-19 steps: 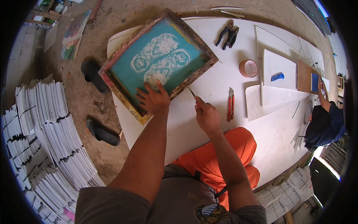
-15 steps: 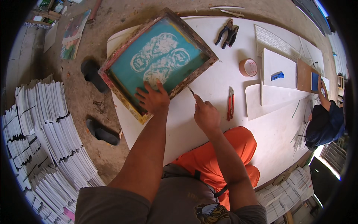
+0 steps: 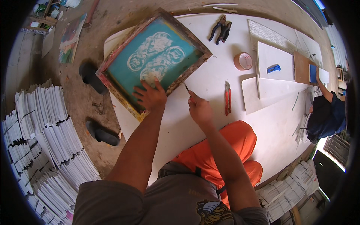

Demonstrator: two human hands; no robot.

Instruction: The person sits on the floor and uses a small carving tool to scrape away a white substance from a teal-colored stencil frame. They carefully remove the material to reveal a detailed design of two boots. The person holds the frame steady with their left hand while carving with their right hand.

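Note:
A wooden-framed printing screen (image 3: 127,87) with teal mesh and pale foot-shaped patterns lies tilted on the white board. My left hand (image 3: 150,96) is spread flat near its lower corner, fingers apart on the mesh. In my right hand (image 3: 200,110) is a slim metal-bladed tool (image 3: 186,87), its tip at the outer side of the frame's near right edge. The fist covers the handle, so the tool's exact kind cannot be told. A red utility knife (image 3: 228,99) lies to the right of this hand.
Pliers (image 3: 220,30), a roll of brown tape (image 3: 243,61) and a blue cutter (image 3: 273,68) lie on the white board (image 3: 221,150). Another person (image 3: 326,112) works at the far right. Black slippers (image 3: 101,134) and stacked white bundles (image 3: 48,138) are on the left.
The whole view has shifted slightly, with objects a little further left and up. My left hand stays on the screen; the right still grips the tool, its tip by the frame edge.

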